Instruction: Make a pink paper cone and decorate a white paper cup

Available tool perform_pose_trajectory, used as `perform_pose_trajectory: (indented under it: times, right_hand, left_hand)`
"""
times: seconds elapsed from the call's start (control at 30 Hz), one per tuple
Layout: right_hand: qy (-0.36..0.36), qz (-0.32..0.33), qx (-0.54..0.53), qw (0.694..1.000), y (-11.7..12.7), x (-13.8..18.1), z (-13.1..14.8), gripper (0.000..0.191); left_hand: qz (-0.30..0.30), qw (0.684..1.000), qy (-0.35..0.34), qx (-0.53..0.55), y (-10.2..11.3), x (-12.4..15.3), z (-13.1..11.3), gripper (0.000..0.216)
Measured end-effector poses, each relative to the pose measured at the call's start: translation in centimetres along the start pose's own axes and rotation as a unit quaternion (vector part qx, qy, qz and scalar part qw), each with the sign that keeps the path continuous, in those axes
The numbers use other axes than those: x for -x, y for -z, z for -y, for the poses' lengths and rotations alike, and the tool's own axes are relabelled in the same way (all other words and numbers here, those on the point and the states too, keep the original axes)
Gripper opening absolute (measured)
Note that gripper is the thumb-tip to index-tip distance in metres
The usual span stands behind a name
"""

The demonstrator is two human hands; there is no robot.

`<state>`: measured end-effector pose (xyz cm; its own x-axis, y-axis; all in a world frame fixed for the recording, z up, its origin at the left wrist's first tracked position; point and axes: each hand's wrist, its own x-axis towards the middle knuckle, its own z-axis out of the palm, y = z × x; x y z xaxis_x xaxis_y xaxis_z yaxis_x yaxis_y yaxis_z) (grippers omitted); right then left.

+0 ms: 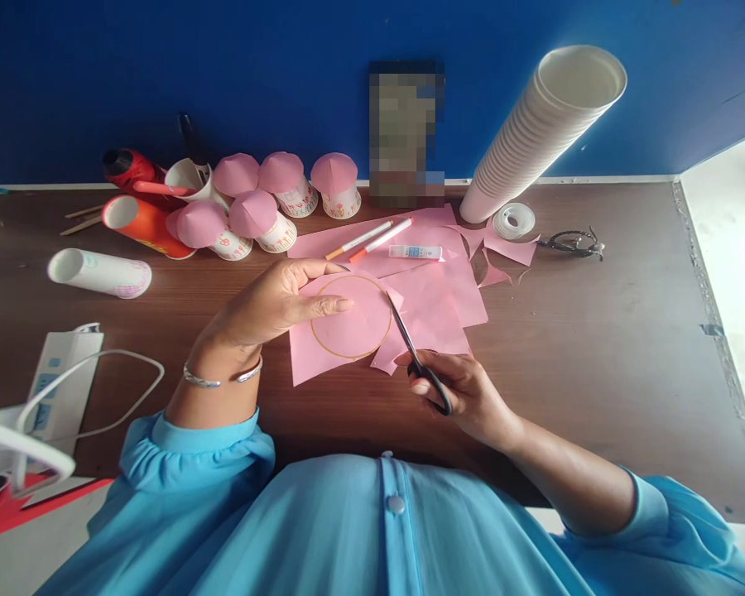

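Observation:
My left hand [291, 302] grips a sheet of pink paper [310, 360], thumb on top and fingers behind. A circle outlined in yellow-brown is drawn on that sheet. In my right hand [465, 393] is a pair of scissors [413, 348] with black handles, the fingers closed round them. The blades point up and left, touching the paper's edge at the right side of the circle. Beneath and behind lie more pink sheets [472, 290]. On these rest two markers [382, 240] and a glue stick [415, 252].
Several cups with pink cone tops [335, 178] stand along the wall. A tall stack of white paper cups [540, 124] leans at the right, beside a tape roll [514, 221] and glasses [574, 242]. A white cup [99, 273] lies left, above a power strip [62, 381] with a cable.

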<state>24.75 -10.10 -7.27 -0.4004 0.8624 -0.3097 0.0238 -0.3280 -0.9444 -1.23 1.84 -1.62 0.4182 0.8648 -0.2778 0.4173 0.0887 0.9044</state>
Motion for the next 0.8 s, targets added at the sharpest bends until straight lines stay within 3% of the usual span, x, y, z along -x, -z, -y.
perform_pose_trajectory:
  times: [0.43, 0.8]
  right_hand:
    - [-0.002, 0.000, -0.012, 1.000, -0.14, 0.07, 0.08, 0.035]
    - [-0.012, -0.003, -0.026, 1.000, -0.27, -0.02, 0.33, 0.034]
  left_hand:
    - [-0.047, 0.999, -0.026, -0.009, -0.05, -0.01, -0.09, 0.048]
    - [-0.027, 0.999, -0.033, -0.027, 0.08, -0.27, 0.30, 0.053]
